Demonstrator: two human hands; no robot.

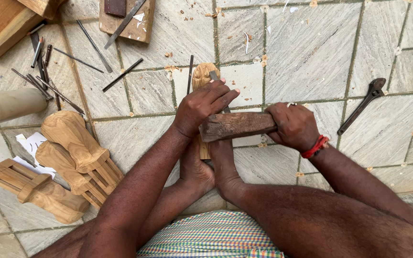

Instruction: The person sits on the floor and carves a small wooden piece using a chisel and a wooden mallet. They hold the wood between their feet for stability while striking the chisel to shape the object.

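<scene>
Carving: a small pale wooden figure [204, 76] is laid on the tiled floor [311, 52], its rounded head away from the person and its foot end clamped between the soles of both feet [211, 165].
Long axis: the carving is aligned straight away from the body — nearly vertical in the head view.
Chisel: a thin dark blade [214, 76] is seen at the carving's head end, mostly hidden under the fingers.
Left hand: the left hand [201, 107] is laid over the carving's upper half, fingers closed around the chisel; how firmly cannot be told.
Right hand: the right hand [293, 125] is clenched on one end of a dark wooden mallet [237, 125].
Mallet: it is held level and crosswise to the carving — its free end is just behind the left hand.
Nearer hand: the left is on the carving; the right is off to the side, apart from it.
Surroundings: three larger carved figures [68, 162] are stacked to the left, loose chisels [48, 71] beyond them, a wrench [363, 105] at the right.
</scene>
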